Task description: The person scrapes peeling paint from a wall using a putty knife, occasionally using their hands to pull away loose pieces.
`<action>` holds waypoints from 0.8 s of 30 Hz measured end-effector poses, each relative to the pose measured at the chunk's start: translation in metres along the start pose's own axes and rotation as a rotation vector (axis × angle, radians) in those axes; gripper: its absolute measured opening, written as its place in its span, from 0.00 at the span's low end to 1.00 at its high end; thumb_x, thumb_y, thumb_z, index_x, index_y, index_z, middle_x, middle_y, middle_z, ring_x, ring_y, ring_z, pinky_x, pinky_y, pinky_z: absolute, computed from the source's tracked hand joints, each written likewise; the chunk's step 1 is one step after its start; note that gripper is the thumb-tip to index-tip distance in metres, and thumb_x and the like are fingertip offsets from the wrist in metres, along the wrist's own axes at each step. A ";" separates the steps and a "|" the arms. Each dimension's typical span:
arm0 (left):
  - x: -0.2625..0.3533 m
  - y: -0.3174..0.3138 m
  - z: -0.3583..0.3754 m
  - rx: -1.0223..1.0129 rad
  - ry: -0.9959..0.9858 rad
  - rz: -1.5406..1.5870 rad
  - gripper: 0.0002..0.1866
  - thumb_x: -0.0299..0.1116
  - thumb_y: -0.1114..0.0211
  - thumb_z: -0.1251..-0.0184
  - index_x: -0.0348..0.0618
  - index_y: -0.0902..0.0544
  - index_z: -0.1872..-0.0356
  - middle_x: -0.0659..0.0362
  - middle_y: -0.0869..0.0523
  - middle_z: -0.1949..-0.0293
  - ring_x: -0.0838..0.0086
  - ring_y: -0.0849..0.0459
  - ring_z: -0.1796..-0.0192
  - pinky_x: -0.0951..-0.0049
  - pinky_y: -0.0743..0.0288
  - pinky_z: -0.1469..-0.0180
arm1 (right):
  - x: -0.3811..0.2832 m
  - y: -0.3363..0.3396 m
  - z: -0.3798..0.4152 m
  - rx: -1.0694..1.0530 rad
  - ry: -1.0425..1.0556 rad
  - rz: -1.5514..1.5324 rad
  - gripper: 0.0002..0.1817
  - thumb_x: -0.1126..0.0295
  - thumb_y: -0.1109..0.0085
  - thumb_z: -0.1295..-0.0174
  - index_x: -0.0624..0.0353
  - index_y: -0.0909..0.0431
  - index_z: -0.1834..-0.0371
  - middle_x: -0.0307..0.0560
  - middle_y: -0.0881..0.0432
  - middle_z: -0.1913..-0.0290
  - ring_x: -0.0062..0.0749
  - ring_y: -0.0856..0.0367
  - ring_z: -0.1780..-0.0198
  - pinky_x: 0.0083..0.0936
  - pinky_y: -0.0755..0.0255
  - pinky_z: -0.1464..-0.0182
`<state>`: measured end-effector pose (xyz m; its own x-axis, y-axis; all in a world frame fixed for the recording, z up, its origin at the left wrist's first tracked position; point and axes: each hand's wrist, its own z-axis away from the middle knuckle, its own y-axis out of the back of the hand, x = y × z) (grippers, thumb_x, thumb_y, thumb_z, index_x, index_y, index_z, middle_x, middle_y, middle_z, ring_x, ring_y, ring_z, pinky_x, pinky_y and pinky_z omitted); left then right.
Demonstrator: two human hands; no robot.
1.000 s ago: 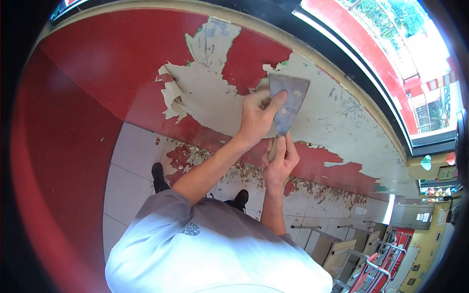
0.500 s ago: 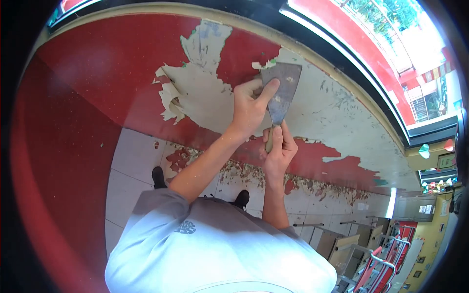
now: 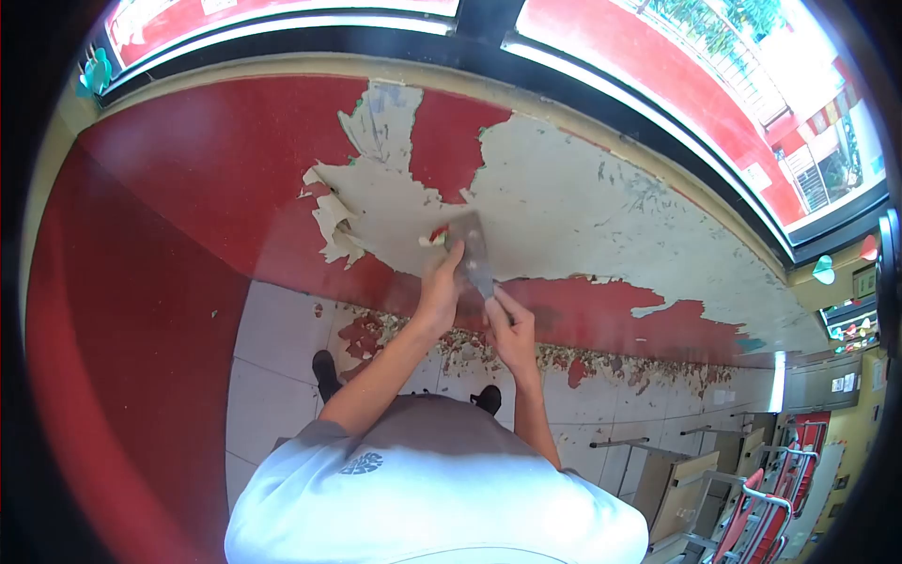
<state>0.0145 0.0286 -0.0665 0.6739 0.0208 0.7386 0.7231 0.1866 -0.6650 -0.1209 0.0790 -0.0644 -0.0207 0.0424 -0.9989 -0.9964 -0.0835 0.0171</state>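
A wide-bladed paint scraper (image 3: 477, 252) is tilted in front of the wall, its metal blade pointing up. My right hand (image 3: 512, 331) is closed around its handle. With the thumb lying along the blade, my left hand (image 3: 440, 289) grips the blade's left side. Red and whitish paint flakes (image 3: 435, 235) show at the blade's upper left. Behind it, the wall has a large pale scraped patch (image 3: 573, 207) with ragged edges. Red paint (image 3: 244, 160) covers the wall to the left, and a curled peeling strip (image 3: 334, 226) hangs at the patch's left end.
Paint chips (image 3: 451, 352) litter the tiled floor (image 3: 272, 329) along the wall's foot. Dark shoes (image 3: 326, 374) stand near them. Desks (image 3: 676, 489) and red-and-white chairs (image 3: 756, 512) are at the lower right. A window frame (image 3: 489, 47) runs above the wall.
Both hands have brought the scraper down and left, away from the upper red edge. Paint there has come off, and loose flakes now show by the blade. The view has shifted.
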 end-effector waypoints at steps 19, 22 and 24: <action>-0.025 0.046 -0.018 0.219 0.231 0.176 0.18 0.44 0.41 0.29 0.41 0.24 0.47 0.57 0.20 0.53 0.68 0.20 0.50 0.61 0.26 0.44 | -0.014 0.055 0.036 -0.054 -0.142 0.055 0.19 0.69 0.45 0.31 0.62 0.24 0.39 0.28 0.31 0.76 0.09 0.38 0.78 0.12 0.42 0.77; -0.006 0.035 -0.008 0.100 0.212 -0.011 0.19 0.44 0.41 0.28 0.39 0.24 0.47 0.55 0.18 0.52 0.69 0.19 0.49 0.62 0.24 0.45 | -0.012 0.037 0.018 0.012 -0.030 -0.061 0.19 0.70 0.45 0.31 0.63 0.24 0.39 0.28 0.31 0.77 0.08 0.39 0.79 0.11 0.44 0.78; 0.004 0.009 -0.004 -0.158 0.130 -0.134 0.18 0.44 0.42 0.26 0.38 0.22 0.50 0.56 0.16 0.55 0.70 0.17 0.51 0.65 0.23 0.49 | -0.010 0.020 0.005 0.043 0.030 -0.106 0.19 0.71 0.45 0.31 0.63 0.24 0.39 0.28 0.31 0.77 0.08 0.39 0.79 0.11 0.44 0.78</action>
<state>0.0245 0.0268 -0.0698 0.5769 -0.1227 0.8075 0.8151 0.0228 -0.5789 -0.1412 0.0818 -0.0539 0.0865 0.0187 -0.9961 -0.9955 -0.0371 -0.0872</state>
